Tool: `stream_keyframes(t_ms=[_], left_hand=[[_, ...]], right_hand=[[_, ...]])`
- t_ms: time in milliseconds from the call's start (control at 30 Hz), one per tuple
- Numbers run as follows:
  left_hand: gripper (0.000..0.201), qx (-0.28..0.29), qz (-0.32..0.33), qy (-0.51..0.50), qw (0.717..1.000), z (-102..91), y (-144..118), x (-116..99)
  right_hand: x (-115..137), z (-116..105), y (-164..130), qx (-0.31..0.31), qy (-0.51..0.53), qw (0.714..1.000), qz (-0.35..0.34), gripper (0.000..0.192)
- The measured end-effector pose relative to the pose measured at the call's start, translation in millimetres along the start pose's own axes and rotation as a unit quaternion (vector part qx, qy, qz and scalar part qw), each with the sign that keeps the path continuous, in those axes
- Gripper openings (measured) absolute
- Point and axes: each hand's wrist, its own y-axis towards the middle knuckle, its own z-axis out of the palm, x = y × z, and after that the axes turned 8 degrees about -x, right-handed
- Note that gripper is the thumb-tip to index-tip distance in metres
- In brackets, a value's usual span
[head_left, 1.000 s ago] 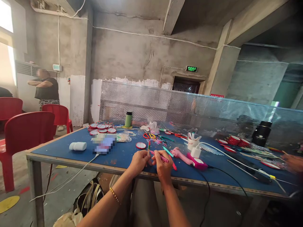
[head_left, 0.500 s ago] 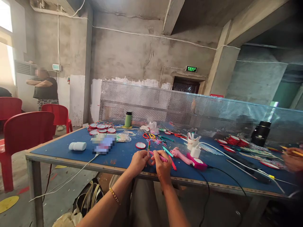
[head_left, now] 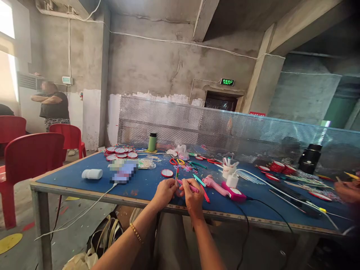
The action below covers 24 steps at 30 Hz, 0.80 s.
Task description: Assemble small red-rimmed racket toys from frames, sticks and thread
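A thin red-and-green stick is pinched upright in the left hand, its grip closed on the lower end. A pink pen-like tool is clamped in the right hand, just beside it, above the near edge of the blue surface. For clean work, both hands are probably best braced together and the stick kept vertical.

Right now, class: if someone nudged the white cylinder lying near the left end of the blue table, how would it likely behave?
The white cylinder lies on its side, so it would probably roll. It looks like plastic, likely light. The blue table edge is near, so it might drop off.
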Motion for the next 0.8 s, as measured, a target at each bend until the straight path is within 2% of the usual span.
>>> stream_keyframes(t_ms=[800], left_hand=[[0.031,0.002,-0.011,0.013,1.000,-0.7,0.4,-0.8]], right_hand=[[1.5,-0.6,0.5,-0.022,-0.020,1.000,-0.005,0.034]])
